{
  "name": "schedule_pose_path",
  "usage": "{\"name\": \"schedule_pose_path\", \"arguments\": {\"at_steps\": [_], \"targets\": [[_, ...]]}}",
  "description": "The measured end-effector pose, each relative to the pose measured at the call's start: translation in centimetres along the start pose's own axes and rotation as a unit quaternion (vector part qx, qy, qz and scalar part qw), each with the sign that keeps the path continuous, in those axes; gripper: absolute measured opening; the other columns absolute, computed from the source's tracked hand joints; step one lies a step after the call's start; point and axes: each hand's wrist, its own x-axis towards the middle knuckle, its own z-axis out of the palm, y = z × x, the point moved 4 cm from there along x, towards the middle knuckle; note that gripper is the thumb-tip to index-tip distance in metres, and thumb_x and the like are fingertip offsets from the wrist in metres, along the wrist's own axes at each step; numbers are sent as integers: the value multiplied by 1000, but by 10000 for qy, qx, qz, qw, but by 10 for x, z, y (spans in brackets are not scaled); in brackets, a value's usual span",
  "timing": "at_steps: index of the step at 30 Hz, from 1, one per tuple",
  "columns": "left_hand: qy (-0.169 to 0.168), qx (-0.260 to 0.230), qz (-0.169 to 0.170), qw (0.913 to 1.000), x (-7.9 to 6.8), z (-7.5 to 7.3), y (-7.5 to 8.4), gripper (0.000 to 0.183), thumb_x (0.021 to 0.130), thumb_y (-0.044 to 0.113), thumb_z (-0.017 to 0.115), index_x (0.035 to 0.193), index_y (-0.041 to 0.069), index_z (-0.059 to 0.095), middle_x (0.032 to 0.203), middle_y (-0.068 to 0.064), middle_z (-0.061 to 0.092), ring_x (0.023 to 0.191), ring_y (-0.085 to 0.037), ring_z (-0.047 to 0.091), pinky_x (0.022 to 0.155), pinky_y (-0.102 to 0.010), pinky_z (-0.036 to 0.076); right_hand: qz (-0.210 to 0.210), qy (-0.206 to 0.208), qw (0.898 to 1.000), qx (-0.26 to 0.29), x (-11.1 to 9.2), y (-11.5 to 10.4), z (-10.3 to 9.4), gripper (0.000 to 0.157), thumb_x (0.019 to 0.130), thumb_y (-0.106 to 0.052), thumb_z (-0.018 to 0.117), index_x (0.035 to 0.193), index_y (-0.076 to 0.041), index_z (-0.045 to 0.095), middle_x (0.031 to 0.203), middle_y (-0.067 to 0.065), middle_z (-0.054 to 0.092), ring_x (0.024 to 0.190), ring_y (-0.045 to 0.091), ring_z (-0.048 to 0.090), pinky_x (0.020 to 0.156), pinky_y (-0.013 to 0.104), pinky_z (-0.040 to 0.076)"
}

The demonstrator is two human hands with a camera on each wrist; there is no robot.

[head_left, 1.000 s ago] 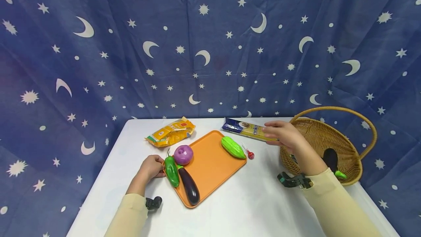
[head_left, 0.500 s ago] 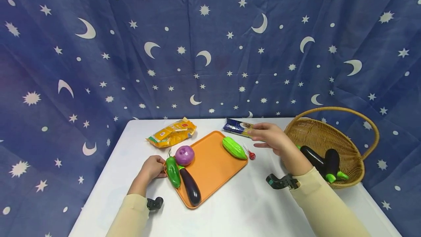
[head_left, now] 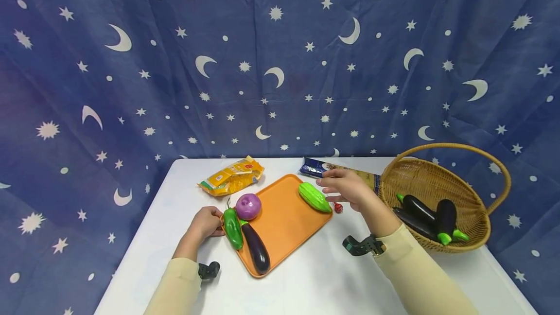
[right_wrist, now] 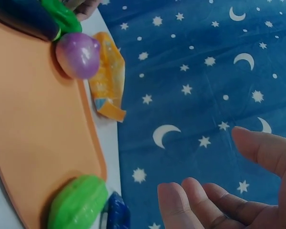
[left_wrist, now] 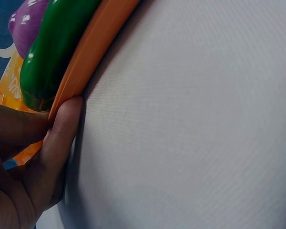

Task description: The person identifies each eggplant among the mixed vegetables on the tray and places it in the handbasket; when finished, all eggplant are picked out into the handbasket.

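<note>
My left hand (head_left: 207,221) pinches the left rim of the orange tray (head_left: 284,227); in the left wrist view its thumb and finger grip the edge beside a green pepper (left_wrist: 52,57). On the tray lie that pepper, a purple onion (head_left: 248,206), an eggplant (head_left: 256,249) and, toward the right corner, a light green ridged vegetable (head_left: 314,197). My right hand (head_left: 345,187) hovers just right of the ridged vegetable, fingers spread and holding nothing. Beneath it, a red lollipop (head_left: 338,207) is partly covered, as is a blue and yellow pasta pack (head_left: 311,167) behind.
A wicker basket (head_left: 430,179) with a tall handle stands at the right, tilted toward me, with several eggplants (head_left: 446,218) inside. An orange and yellow packet (head_left: 232,177) lies behind the tray. A blue curtain (head_left: 280,62) hangs beyond the white table (head_left: 315,281).
My right hand has moved left from beside the basket, over the pasta pack, toward the ridged vegetable. Eggplants in the basket are now uncovered. The left hand keeps its hold on the tray.
</note>
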Motion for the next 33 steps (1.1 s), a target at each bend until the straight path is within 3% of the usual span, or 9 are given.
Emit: {"name": "schedule_pose_path", "arguments": {"at_steps": [10, 19, 33], "targets": [[20, -2, 20, 10000, 1, -1, 1, 23, 86, -10, 49, 105, -7, 61, 94, -19, 59, 62, -19, 67, 59, -30, 62, 101, -132, 9997, 152, 7, 4, 29, 53, 91, -23, 73, 134, 2, 53, 131, 20, 58, 119, 41, 59, 94, 51, 57], [37, -37, 12, 10000, -2, 0, 0, 23, 86, -10, 49, 105, -7, 61, 94, -18, 59, 63, -19, 67, 60, -31, 63, 96, -219, 9995, 206, 11, 13, 63, 53, 89, -23, 76, 131, 2, 57, 119, 17, 66, 97, 28, 66, 83, 44, 62], [100, 31, -15, 9999, 0, 1, 0, 22, 88, -10, 49, 106, -7, 62, 95, -18, 59, 63, -19, 67, 58, -29, 62, 300, -443, 9985, 109, 18, 26, 98, 55, 85, -24, 80, 127, 3, 59, 116, 14, 66, 109, 39, 64, 79, 44, 63]]}}
